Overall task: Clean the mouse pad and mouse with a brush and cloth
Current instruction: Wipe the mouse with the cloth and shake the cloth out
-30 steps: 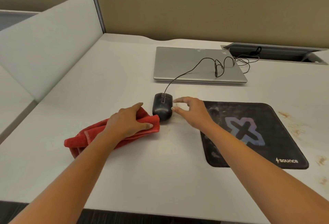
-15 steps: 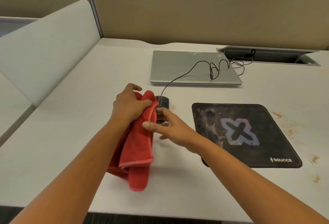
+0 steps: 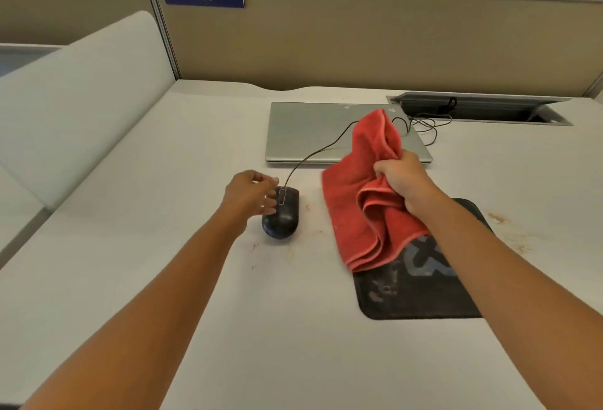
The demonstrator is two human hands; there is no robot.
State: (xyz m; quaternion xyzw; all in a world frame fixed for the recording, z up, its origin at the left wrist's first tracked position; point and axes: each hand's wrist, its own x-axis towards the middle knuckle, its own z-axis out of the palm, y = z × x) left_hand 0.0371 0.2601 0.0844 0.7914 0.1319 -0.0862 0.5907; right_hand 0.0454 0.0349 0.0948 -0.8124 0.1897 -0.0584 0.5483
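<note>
Left hand: the left hand (image 3: pixel 250 192) reaches forward on an outstretched bare forearm, palm turned down and toward the mouse.
Left fingers: its fingers (image 3: pixel 269 201) are loosely spread and only slightly bent, their tips against the left front edge of the mouse, not wrapped round it.
Right hand: the right hand (image 3: pixel 403 178) is raised above the bench (image 3: pixel 195 279), knuckles up, with the forearm crossing over the mouse pad.
Right fingers: clamped in a fist on a bunched part of the cloth.
Cloth: the red cloth (image 3: pixel 357 210) hangs in folds from that fist, its lower edge over the near left part of the mouse pad.
Mouse: the black mouse (image 3: pixel 283 217) sits on the bare bench, left of the pad and apart from it; its cable (image 3: pixel 321 150) runs back over a closed laptop (image 3: pixel 306 130).
Mouse pad: the dark mouse pad (image 3: pixel 414 298) lies flat on the right, smudged and partly hidden by the cloth and the arm.
Bench surface: reddish stains (image 3: pixel 497 217) show near the pad.
</note>
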